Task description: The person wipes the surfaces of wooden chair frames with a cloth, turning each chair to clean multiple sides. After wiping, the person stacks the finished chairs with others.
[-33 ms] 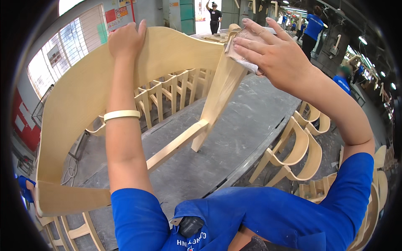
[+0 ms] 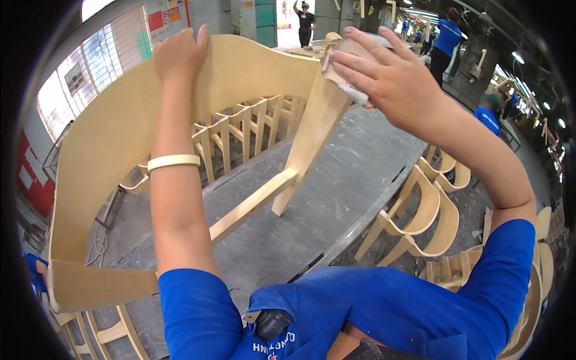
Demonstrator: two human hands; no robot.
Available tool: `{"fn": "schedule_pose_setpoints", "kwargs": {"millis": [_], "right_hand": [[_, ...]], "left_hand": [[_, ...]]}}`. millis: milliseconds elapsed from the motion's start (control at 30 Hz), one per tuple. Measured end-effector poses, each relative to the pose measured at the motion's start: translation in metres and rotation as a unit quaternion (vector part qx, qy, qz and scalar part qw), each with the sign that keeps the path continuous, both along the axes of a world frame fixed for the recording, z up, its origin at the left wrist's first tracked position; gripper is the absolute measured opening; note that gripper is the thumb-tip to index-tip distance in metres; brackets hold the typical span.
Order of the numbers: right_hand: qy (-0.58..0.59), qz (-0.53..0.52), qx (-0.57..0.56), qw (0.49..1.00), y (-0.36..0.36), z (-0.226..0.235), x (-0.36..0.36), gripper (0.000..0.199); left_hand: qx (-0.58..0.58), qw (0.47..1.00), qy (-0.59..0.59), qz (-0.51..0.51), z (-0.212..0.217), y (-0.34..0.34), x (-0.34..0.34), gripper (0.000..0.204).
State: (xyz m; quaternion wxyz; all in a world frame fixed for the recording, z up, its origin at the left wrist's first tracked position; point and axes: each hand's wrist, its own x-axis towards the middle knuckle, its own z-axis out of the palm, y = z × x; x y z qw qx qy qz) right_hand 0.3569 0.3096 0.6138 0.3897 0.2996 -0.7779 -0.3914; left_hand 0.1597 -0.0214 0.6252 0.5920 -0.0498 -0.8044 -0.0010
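Note:
A pale wooden chair frame [image 2: 126, 114] with a broad curved back stands tilted over the grey tabletop. Fingers curled over the top edge of that back, my left hand [image 2: 179, 57] grips it, thumb pointing up. My right hand [image 2: 390, 75] lies with fingers spread over a worn, whitish piece of sandpaper [image 2: 346, 84]. The sheet is pressed against the top end of the frame's tapered leg [image 2: 318, 120], where it meets the curved back. A crossbar [image 2: 255, 204] joins this leg lower down. The palm and part of the sheet hide the leg's far side.
The dark grey table [image 2: 354, 156] spreads beneath the frame. Behind it stands a row of similar wooden frames [image 2: 240, 129]. More curved frames [image 2: 429, 210] sit on the floor at right. A person in black [image 2: 305, 24] stands at the doorway; others in blue work at right.

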Motion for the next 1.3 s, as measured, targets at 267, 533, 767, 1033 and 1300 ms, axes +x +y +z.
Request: {"fn": "schedule_pose_setpoints", "kwargs": {"millis": [267, 533, 767, 1033, 1300], "right_hand": [[-0.143, -0.026, 0.038, 0.989, -0.035, -0.073, -0.004, 0.052], [-0.047, -0.051, -0.065, 0.995, -0.053, -0.089, -0.010, 0.051], [0.002, 0.034, -0.197, 0.980, -0.032, -0.088, -0.026, 0.052], [-0.120, 0.002, -0.140, 0.983, -0.060, -0.179, -0.021, 0.058], [0.034, 0.025, -0.178, 0.983, -0.033, -0.135, -0.020, 0.055]], "left_hand": [[-0.004, 1.000, -0.022, -0.021, -0.002, 0.003, 0.006, 0.056], [-0.003, 0.998, -0.025, -0.057, -0.001, 0.006, 0.012, 0.055], [-0.008, 0.997, -0.039, -0.062, 0.001, 0.008, 0.025, 0.054], [0.020, 0.999, -0.009, -0.034, 0.000, 0.021, 0.040, 0.047], [-0.014, 0.997, -0.035, -0.062, 0.001, 0.015, 0.033, 0.054]]}}
